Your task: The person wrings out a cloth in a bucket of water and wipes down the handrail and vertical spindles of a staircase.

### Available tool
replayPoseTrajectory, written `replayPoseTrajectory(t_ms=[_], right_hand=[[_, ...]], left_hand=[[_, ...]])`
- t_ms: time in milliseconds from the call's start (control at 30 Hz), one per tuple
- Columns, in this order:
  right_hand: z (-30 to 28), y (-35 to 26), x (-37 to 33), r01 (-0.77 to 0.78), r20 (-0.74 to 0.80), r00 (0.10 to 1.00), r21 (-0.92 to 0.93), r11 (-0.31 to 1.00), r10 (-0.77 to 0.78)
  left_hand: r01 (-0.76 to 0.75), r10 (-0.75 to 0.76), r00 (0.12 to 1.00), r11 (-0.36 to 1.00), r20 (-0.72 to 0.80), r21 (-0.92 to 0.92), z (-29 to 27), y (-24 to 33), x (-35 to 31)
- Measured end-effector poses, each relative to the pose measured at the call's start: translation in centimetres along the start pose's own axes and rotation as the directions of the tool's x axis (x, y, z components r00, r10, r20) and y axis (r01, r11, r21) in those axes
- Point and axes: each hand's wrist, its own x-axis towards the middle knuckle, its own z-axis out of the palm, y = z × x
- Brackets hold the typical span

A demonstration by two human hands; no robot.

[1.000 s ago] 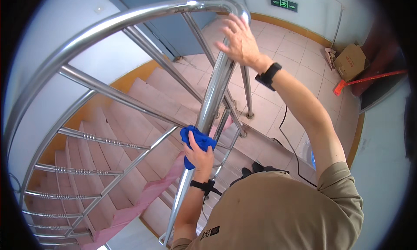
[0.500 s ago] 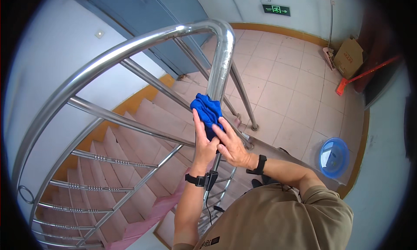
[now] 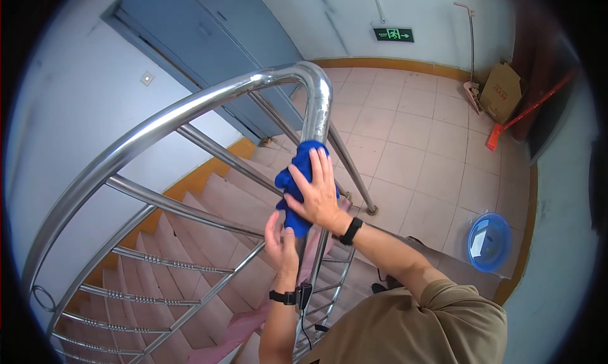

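Note:
A blue cloth (image 3: pixel 295 222) is draped over the steel handrail (image 3: pixel 320 104), just below its bend. My right hand (image 3: pixel 316 190) lies flat on the cloth with fingers stretched and spread, pressing it against the rail. My left hand (image 3: pixel 279 245) is beside the cloth's near end, fingers apart and curved upward. Its thumb is close to the cloth edge; whether they touch I cannot tell. The rail's underside is hidden by cloth and hands.
Pink stairs (image 3: pixel 190 244) descend on the left beside lower rails (image 3: pixel 152 255). On the tiled landing (image 3: pixel 405 142) stand a blue basin (image 3: pixel 489 242), a cardboard box (image 3: pixel 501 93), a long-handled dustpan (image 3: pixel 472 95) and a red-handled tool (image 3: pixel 532 107). A blue door (image 3: pixel 209 41) is beyond.
My right hand has moved up onto the cloth and flattened over it. My left hand has dropped away toward the cloth's near end. The cloth looks more spread along the rail.

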Motion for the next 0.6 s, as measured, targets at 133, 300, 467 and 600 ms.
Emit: replayPoseTrajectory(t_ms=[133, 300, 467, 600], right_hand=[[-1.1, 2.5, 7.2, 0.117, -0.01, 0.993, -0.116, 0.986, -0.119], [-2.0, 6.9, 13.5, 0.063, -0.209, 0.974, -0.093, 0.994, -0.082], [-0.6, 7.1, 11.3, -0.154, -0.332, 0.91, 0.283, 0.947, 0.248], [1.5, 3.3, 4.7, -0.302, -0.221, 0.894, 0.345, 0.889, 0.389]], left_hand=[[0.033, -0.061, 0.997, 0.907, 0.054, 0.419, -0.1, 1.0, -2.3], [-0.025, -0.04, 0.992, 0.864, 0.118, 0.503, -4.0, -2.1, -4.2], [0.092, -0.147, 0.987, 0.851, 0.066, 0.517, -7.3, -4.8, -7.1], [0.182, -0.158, 0.983, 0.798, -0.092, 0.574, -8.4, -6.7, -9.0]])
